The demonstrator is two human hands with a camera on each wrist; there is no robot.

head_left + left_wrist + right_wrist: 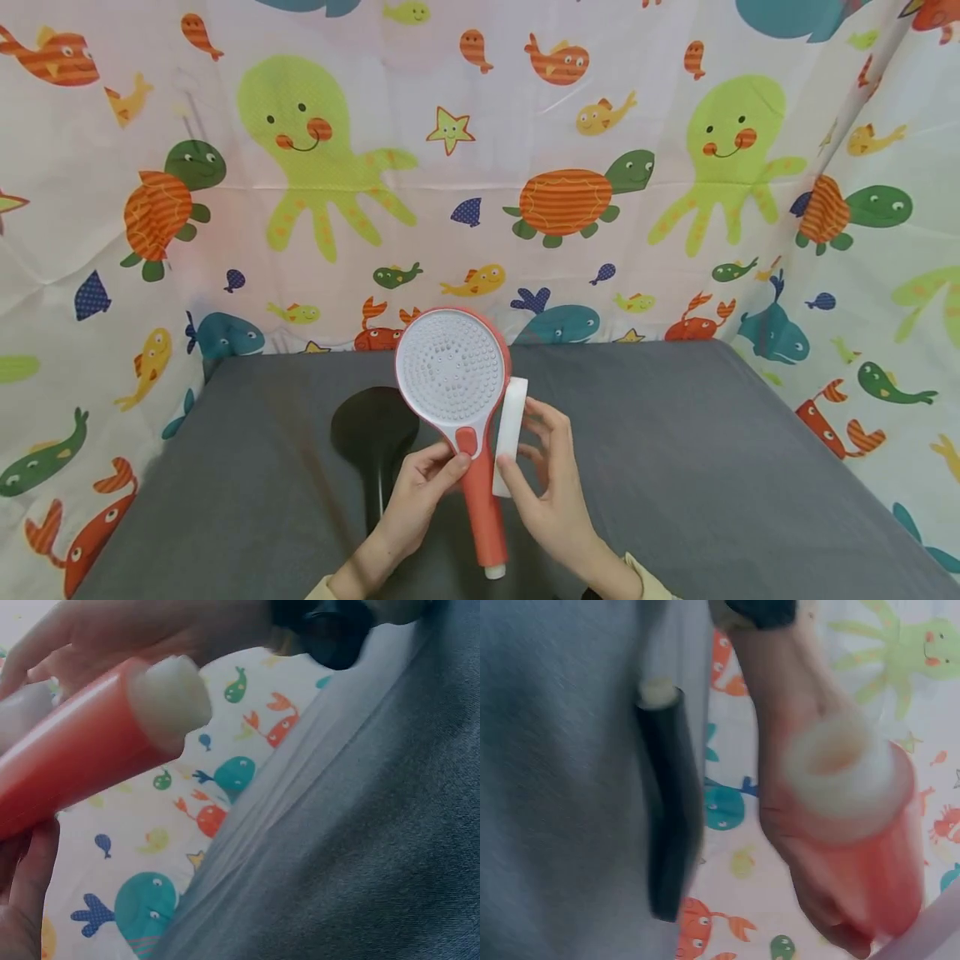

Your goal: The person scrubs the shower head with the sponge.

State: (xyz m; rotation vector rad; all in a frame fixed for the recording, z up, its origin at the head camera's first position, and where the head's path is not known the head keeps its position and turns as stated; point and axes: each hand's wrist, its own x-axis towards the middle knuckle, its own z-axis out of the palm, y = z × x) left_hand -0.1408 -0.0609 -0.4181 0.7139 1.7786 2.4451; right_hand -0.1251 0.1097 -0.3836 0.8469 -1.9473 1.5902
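My left hand (pixel 423 492) grips a coral-red shower head (pixel 450 367) around the top of its handle, thumb near the red button below the pale grey spray face. The spray face is turned toward me, and the handle points down to a whitish connector end (pixel 176 697). Between the thumb and fingers of my right hand (pixel 551 492) is a slim white block (pixel 510 433), held upright along the right side of the shower head. It overlaps the red rim and handle edge in the head view.
A black shower head (pixel 371 425) lies on the grey cloth-covered table (pixel 675 467) to the left, partly hidden by my left hand. Its handle (pixel 671 810) shows in the right wrist view. A curtain (pixel 480 250) printed with sea animals hangs behind and along both sides.
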